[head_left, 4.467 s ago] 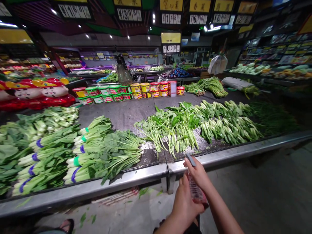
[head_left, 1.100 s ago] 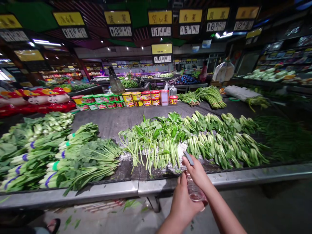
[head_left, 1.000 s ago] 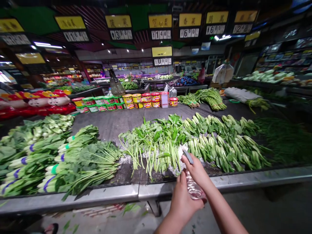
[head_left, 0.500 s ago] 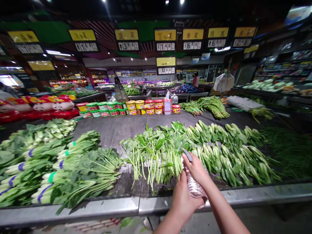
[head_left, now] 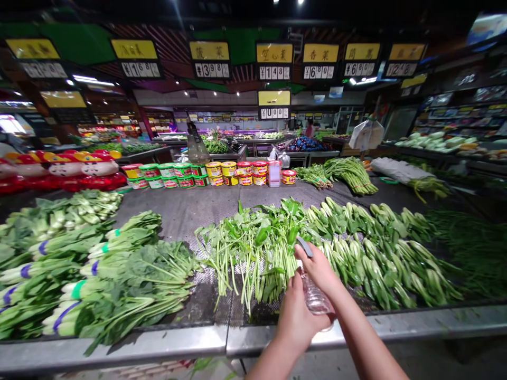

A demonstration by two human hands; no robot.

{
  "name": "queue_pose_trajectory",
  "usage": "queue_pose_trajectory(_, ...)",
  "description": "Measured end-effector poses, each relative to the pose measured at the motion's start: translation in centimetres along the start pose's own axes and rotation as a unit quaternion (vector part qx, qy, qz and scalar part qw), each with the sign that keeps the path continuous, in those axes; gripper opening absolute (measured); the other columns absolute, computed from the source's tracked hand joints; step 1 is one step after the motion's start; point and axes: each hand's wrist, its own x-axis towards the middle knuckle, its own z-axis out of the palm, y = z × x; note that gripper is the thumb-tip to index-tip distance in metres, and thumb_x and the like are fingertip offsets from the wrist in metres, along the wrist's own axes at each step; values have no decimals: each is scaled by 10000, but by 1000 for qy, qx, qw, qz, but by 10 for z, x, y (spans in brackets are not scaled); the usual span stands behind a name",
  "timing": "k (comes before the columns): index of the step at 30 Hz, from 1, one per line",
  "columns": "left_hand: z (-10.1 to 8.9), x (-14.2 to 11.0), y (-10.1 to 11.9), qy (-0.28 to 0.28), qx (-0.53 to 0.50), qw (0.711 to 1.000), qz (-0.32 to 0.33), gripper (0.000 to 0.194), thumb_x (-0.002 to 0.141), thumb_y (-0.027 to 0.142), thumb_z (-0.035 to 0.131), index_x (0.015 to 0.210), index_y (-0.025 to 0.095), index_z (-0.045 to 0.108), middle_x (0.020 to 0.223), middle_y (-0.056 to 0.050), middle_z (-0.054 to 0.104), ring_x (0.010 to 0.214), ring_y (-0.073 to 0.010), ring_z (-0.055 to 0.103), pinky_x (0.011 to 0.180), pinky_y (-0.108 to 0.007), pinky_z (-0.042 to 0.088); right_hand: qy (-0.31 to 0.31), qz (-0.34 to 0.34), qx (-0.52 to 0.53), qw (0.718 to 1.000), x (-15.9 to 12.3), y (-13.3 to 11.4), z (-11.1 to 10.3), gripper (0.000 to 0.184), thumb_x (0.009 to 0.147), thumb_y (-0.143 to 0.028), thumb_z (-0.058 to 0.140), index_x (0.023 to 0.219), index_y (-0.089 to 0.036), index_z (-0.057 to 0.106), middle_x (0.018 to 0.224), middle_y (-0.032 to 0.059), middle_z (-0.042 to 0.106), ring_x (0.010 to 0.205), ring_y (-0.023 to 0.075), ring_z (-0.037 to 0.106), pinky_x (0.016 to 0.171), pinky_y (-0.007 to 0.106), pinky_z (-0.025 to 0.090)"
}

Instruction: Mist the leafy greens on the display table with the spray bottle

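Fingers closed: left hand (head_left: 298, 319), right hand (head_left: 320, 268) grip clear bottle (head_left: 316, 296); long axis tilted, grey top (head_left: 304, 246) toward greens (head_left: 259, 237).

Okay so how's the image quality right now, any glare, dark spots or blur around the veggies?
Head view: glare streaks the metal rim and glints on the clear bottle; head view: greens at far right sink into shadow; head view: lettering on the upper-left price sign is smeared; head view: the red figures look stretched towards the left edge.
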Motion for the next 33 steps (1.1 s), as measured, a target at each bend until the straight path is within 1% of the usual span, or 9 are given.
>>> queue_pose_trajectory(5,-12,5,0,-9,7,1000,18,873,452,257,810,1225,177,412,1177,-107,517,1025,-270,525,898,-355,429,35,-9,7,999,5,0,6,411,852,-568,367,753,-211,545,694,41,610,632,187,570,639,326,450)
queue_pose_trajectory(9,-22,7,0,-28,27,999,9,857,443,265,804,1207,165,429,1133,-100,531,994,-266,533,860,-350,449,40,10,18,999,7,4,14,400,847,-571,379,715,-222,522,659,37,605,603,189,571,598,325,447)
queue_pose_trajectory(13,-27,10,-5,-32,35,999,14,814,439,265,798,1166,156,450,1122,-102,534,993,-268,530,860,-351,447,46,16,17,999,10,7,21,407,847,-575,378,759,-215,547,717,50,627,640,197,583,616,336,455)
queue_pose_trajectory(17,-30,11,-10,-47,32,998,16,845,438,258,797,1195,155,435,1133,-105,525,1003,-270,525,867,-351,445,56,21,25,998,9,10,24,429,838,-584,387,846,-203,585,798,62,643,666,198,586,619,336,461)
queue_pose_trajectory(22,-27,10,-14,-74,32,997,9,868,424,258,802,1209,171,442,1179,-116,512,1046,-298,508,905,-372,416,76,29,25,996,2,15,23,430,840,-578,388,881,-199,586,805,60,636,691,199,587,640,331,460)
queue_pose_trajectory(25,-24,11,-13,-82,31,996,9,891,417,258,802,1228,181,442,1191,-117,514,1045,-309,509,910,-380,407,84,33,10,996,-1,19,20,409,846,-571,379,803,-211,567,740,52,622,670,201,584,642,331,450)
queue_pose_trajectory(28,-20,14,-9,-87,33,996,-1,898,402,252,803,1225,172,453,1166,-113,522,1023,-301,515,902,-376,415,85,37,-2,996,1,24,15,402,844,-576,380,723,-226,535,668,40,600,620,201,572,622,335,441)
queue_pose_trajectory(31,-15,19,-4,-87,26,996,-14,889,394,241,801,1212,171,461,1145,-104,531,1012,-287,518,891,-362,424,85,34,-6,996,6,29,9,403,841,-580,386,716,-228,535,654,35,596,608,200,570,622,341,443)
queue_pose_trajectory(33,-10,22,-1,-80,21,996,-16,867,401,243,801,1198,173,467,1135,-100,537,1009,-284,520,884,-359,426,73,32,0,997,10,30,3,408,842,-580,384,720,-223,540,667,39,607,620,199,577,631,343,448)
